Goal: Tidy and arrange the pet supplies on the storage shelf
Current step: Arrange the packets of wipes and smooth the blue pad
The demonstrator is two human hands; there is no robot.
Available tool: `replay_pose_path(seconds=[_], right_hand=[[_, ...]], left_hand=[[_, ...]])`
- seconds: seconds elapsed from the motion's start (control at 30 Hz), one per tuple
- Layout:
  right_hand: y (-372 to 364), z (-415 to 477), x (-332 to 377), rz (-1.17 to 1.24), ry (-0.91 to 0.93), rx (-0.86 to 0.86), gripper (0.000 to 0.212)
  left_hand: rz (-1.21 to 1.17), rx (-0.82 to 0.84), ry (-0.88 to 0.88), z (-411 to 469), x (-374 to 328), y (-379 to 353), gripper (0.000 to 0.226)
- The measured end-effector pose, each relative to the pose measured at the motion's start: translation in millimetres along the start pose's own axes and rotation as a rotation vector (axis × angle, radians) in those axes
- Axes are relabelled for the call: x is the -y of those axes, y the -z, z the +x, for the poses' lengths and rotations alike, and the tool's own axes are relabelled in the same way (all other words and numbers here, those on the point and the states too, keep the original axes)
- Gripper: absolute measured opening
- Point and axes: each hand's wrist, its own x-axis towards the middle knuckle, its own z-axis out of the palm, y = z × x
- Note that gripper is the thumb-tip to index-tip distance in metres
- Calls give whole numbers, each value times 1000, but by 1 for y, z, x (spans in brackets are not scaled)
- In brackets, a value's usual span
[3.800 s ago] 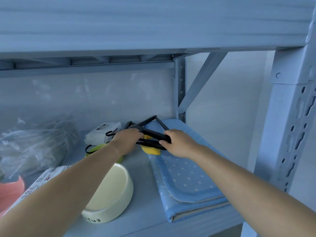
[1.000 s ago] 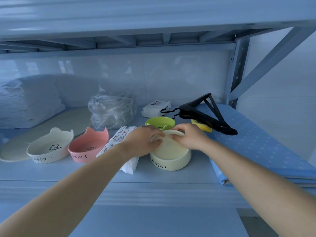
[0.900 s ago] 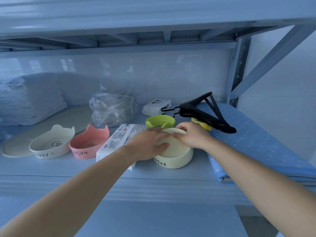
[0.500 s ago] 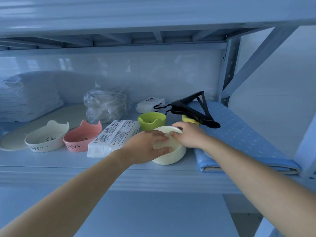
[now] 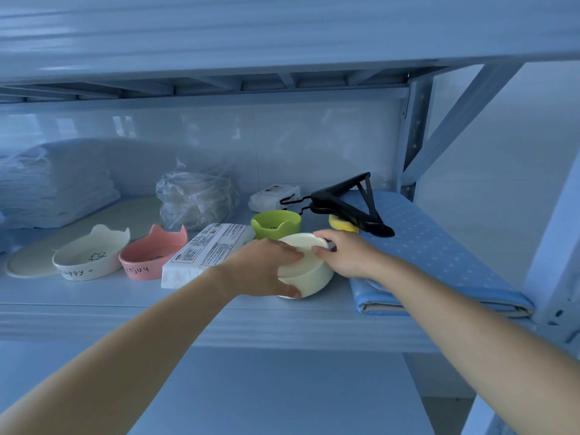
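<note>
Cream ceramic bowl (image 5: 309,274): sitting tilted near the shelf's front edge (image 5: 188,321), between a wrapped tissue pack (image 5: 207,252) and a folded blue dotted mat (image 5: 439,252). Left hand (image 5: 266,268) is curling its fingers round the near wall; right hand (image 5: 348,255) is pinching the far rim. Green bowl (image 5: 276,224) is standing just behind. Pink (image 5: 153,255) and white (image 5: 91,257) cat-eared bowls are lining up leftward, with a strip of board showing before them.

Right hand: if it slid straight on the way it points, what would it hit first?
The cream bowl: the right hand pinches its rim. Beyond that, probably the green bowl just behind, though depth is unclear.
</note>
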Motion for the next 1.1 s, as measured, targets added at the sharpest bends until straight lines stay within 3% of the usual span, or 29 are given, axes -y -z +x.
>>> replay_pose_path(seconds=[0.23, 0.3, 0.5, 0.63, 0.73, 0.93, 1.1], right_hand=[[-1, -9, -16, 183, 157, -39, 65], [-3, -10, -19, 141, 210, -67, 75], [-3, 4, -16, 168, 211, -257, 51], [3, 14, -6, 68, 167, -325, 41], [3, 19, 1, 58, 104, -323, 25], [4, 23, 0, -32, -30, -307, 41], [8, 19, -1, 2, -5, -293, 31]], left_hand=[[-397, -97, 30, -8, 13, 15, 21], [-455, -92, 44, -9, 13, 17, 21], [-723, -156, 81, -4, 20, 10, 22], [-901, -405, 259, 6, 21, 13, 10], [-843, -527, 341, 9, 12, 12, 12], [-388, -523, 166, 3, 17, -7, 48], [-431, -558, 210, 14, 22, -3, 49]])
